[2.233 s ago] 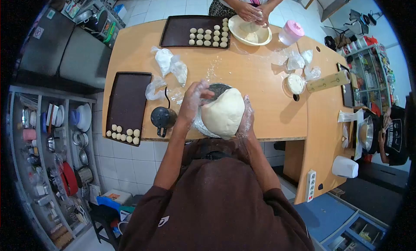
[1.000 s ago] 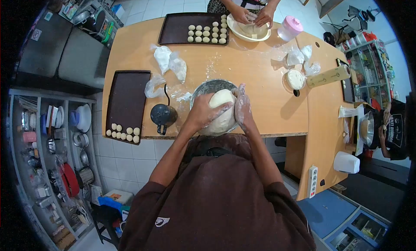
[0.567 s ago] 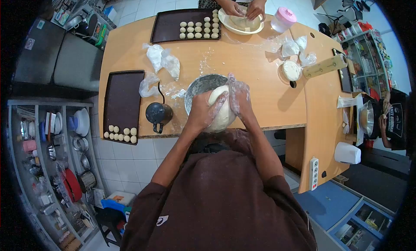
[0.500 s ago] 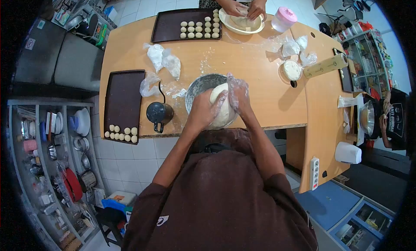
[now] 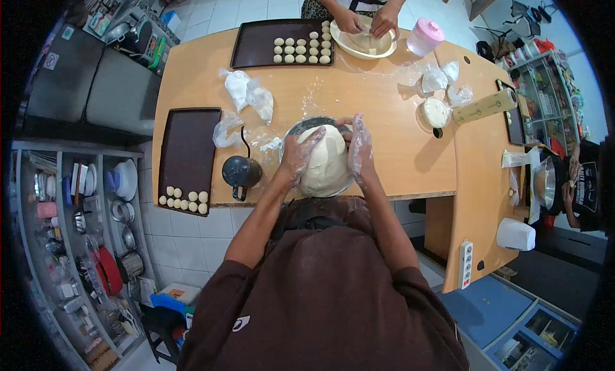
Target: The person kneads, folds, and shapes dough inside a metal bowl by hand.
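A large, smooth ball of pale dough [image 5: 327,166] sits at the metal bowl [image 5: 309,123], covering most of its opening. My left hand [image 5: 298,157] cups the dough's left side, fingers curved over its surface. On the other side, my right hand [image 5: 360,151] presses against the dough, with some fingers partly hidden behind the upper edge. White flour or dough residue coats both hands. Just left of the bowl stands a dark jug [image 5: 241,171] with its handle toward me.
Small dough balls sit on a near-left tray [image 5: 189,140] and a far tray [image 5: 256,44]. Across the table, another person's hands [image 5: 368,25] work in a cream bowl [image 5: 343,43]. Flour bags [image 5: 237,89], a cling film roll [image 5: 485,107] and a power strip [image 5: 466,265] lie around.
The dough now shows more of its rounded top between my hands. My right hand has turned and shifted down along its side. The whole view has shifted slightly.
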Motion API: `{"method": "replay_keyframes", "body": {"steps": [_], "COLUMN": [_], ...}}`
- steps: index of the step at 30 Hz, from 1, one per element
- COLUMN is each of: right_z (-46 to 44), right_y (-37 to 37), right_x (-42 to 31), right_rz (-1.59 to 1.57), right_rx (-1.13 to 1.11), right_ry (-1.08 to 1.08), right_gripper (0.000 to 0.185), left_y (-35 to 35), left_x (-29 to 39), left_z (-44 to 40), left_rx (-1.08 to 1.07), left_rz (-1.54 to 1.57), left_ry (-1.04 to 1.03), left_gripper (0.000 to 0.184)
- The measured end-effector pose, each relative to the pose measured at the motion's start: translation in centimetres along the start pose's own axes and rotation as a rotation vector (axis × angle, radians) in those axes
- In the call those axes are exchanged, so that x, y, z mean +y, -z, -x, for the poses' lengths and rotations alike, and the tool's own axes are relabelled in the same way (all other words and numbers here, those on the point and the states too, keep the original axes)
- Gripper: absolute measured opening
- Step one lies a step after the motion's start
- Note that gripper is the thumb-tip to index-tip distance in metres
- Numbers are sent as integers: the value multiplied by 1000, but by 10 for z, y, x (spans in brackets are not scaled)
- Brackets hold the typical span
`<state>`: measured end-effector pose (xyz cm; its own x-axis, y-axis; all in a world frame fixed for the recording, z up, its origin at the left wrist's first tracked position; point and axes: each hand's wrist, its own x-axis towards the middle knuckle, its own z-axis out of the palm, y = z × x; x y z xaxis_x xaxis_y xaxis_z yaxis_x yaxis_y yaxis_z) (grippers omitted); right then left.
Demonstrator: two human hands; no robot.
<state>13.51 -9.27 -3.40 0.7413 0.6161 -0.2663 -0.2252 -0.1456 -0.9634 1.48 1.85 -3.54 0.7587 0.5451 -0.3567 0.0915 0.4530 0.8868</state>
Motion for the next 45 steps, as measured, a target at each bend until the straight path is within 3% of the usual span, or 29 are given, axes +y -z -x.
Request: {"method": "replay_keyframes", "body": {"steps": [2,5,8,9,12,13,15,17,21,24,25,28,29,31,34,37,38,40,43,45], "right_z": [6,8,34,43,33,32,34,37,39,47,49,51,50,52,46,41,39,35,33,27], "right_y": [2,22,23,8,-9,-10,-1,5,16,17,15,6,8,13,13,19,22,31,42,43], "right_x": [5,20,17,12,26,25,20,7,1,-4,-6,-14,-14,-33,-4,-16,-24,-38,-50,-24], "right_rz": [273,-157,-677,-910,-715,-672,-700,-794,-547,-416,-375,-154,-9,328,500,144,280,549,12,-220], "right_rx": [216,302,12,-209,-33,60,-2,25,120,104,85,42,-5,-135,64,-128,-114,-76,-299,-308], "right_ry": [224,-47,-435,-310,-265,-362,-356,-362,-227,-166,-154,-22,47,108,285,205,320,550,266,174], "right_gripper": [70,73,73,71,71,63,62,57,46,39,38,39,40,47,48,47,46,45,55,64], "left_y": [-6,-6,-11,-15,-23,-21,-14,-1,14,1,0,-6,0,4,2,-13,-19,-17,-13,-16], "left_x": [-11,-10,-2,0,10,9,10,10,6,33,33,29,22,11,1,-1,4,16,16,17], "left_z": [-2,0,6,7,21,23,26,21,4,8,3,3,-1,0,7,28,34,39,41,41], "left_rx": [106,134,173,199,137,51,-116,-106,90,-169,-160,-197,-201,-225,-194,-129,-110,-121,-162,-148], "left_rz": [137,294,349,360,390,424,492,254,-151,-344,-536,-639,-697,-551,-438,-128,16,3,92,295], "left_ry": [77,115,90,73,40,81,160,129,-49,-276,-194,-255,-283,-105,-4,25,34,65,85,73], "left_gripper": [40,39,41,42,49,51,55,51,44,37,31,32,42,46,46,46,46,43,39,39]}}
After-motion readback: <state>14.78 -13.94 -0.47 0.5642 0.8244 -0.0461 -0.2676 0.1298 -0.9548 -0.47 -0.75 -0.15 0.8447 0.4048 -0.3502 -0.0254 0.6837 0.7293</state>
